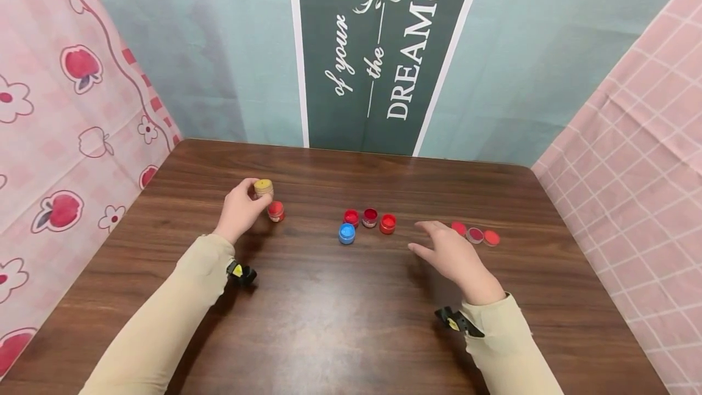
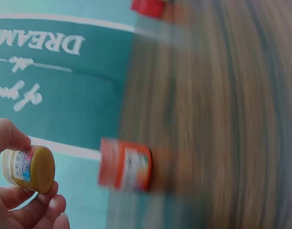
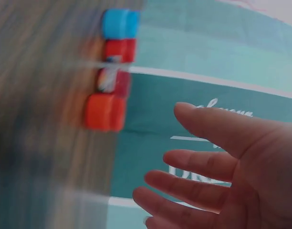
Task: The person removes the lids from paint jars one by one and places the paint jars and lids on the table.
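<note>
My left hand (image 1: 241,209) pinches a small yellow paint jar (image 2: 35,168) between thumb and fingers, raised above the table. Its printed label shows in the left wrist view. Close beside that hand stands a red paint jar (image 1: 276,211), upright on the wood. Over the right part of the table, my right hand (image 1: 451,253) is held with its fingers spread, and nothing is in it. Just past its knuckles lie a red lid (image 1: 458,228), a dark red lid (image 1: 475,236) and another red lid (image 1: 491,238), partly overlapped by the hand in the head view.
Mid-table, a red jar (image 1: 351,217), a dark red jar (image 1: 370,218) and an orange-red jar (image 1: 387,224) stand in a row, with a blue jar (image 1: 347,234) in front. Curtains (image 1: 219,47) close off the back and both sides of the wooden table (image 1: 318,309).
</note>
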